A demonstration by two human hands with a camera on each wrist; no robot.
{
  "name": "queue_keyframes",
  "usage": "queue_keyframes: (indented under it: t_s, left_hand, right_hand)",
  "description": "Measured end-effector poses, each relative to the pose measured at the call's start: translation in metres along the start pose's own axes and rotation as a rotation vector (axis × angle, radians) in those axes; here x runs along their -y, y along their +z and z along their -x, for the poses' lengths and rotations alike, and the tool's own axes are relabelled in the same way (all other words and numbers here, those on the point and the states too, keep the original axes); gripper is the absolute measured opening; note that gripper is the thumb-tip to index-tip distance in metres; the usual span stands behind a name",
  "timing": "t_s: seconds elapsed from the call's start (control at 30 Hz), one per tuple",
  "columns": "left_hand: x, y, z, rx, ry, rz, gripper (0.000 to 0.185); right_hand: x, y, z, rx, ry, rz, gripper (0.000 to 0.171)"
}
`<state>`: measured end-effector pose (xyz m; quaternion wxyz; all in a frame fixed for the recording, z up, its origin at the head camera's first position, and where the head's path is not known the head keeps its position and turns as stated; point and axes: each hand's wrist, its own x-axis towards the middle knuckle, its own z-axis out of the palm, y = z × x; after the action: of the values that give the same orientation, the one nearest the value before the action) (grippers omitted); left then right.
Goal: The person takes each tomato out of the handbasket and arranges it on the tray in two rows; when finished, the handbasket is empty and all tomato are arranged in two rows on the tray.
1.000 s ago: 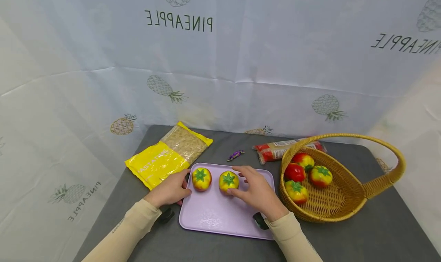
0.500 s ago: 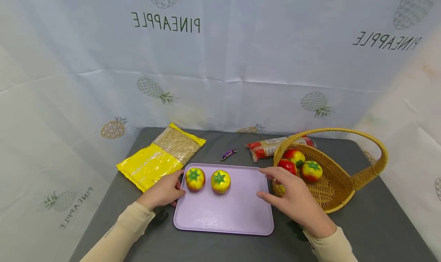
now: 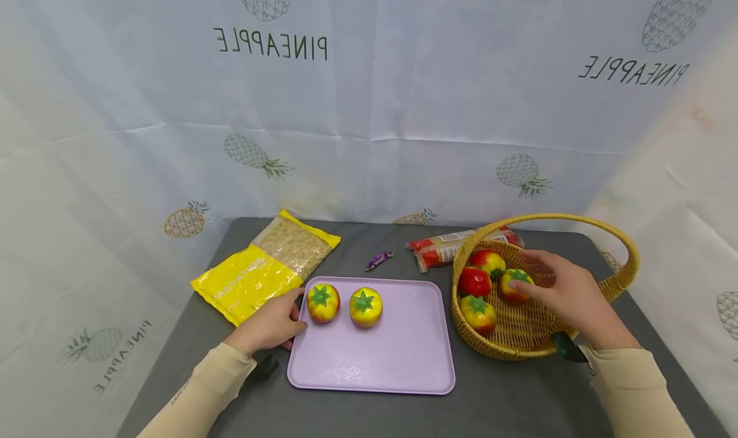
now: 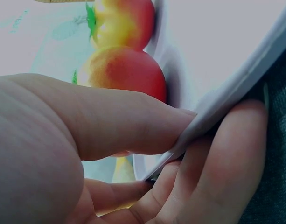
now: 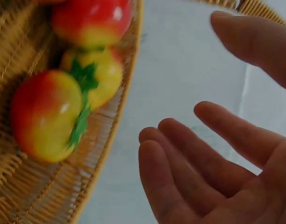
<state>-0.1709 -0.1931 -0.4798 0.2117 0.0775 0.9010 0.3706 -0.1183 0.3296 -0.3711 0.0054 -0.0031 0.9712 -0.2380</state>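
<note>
Hands work at two spots on a grey table [image 3: 507, 393]. Left of centre in the head view, the left hand [image 3: 270, 326] pinches the left edge of a lilac tray [image 3: 398, 355]; the left wrist view shows the thumb on top of the rim and the fingers curled beneath it. Two yellow-red tomatoes stand side by side on the tray's upper left part, just beside that hand: the left tomato [image 3: 323, 303] nearest the fingers, the second tomato [image 3: 366, 307] a little to its right, the two close but apart.

At right of the frame, the right hand [image 3: 567, 297] is inside a wicker basket [image 3: 576, 348], under its arched handle. It grasps nothing; the right wrist view shows its fingers loose and spread. Its fingertips reach the basket tomato [image 3: 513, 283] lying at the middle of the basket. Three more tomatoes lie to the left of that one in the basket: one at the back [image 3: 487, 260], a red one [image 3: 475, 282], and one at the front [image 3: 477, 312].

Behind the tray lie a yellow bag [image 3: 262, 273] at left, a small candy [image 3: 378, 259] in the middle, and a red packet [image 3: 444, 249] partly behind the basket rim.
</note>
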Motion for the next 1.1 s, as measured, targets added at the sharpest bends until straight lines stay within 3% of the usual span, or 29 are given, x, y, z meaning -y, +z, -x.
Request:
queue_keyframes:
  t_s: [0.33,0.47,0.77,1.1]
  left_hand:
    - [0.001,0.003,0.001,-0.018,-0.002,0.006,0.079]
    - [0.001,0.003,0.002,-0.02,0.025,0.017,0.079]
    - [0.0,0.002,0.001,-0.022,0.02,0.019,0.079]
    - [0.001,0.001,0.0,-0.022,0.006,0.013,0.079]
  right_hand:
    - [-0.026,0.001,-0.02,0.129,0.083,-0.018,0.092]
    - [-0.029,0.001,-0.024,0.148,0.121,-0.042,0.096]
    - [-0.036,0.004,-0.03,0.195,0.143,-0.084,0.096]
    - [-0.039,0.007,-0.039,0.236,0.167,-0.036,0.096]
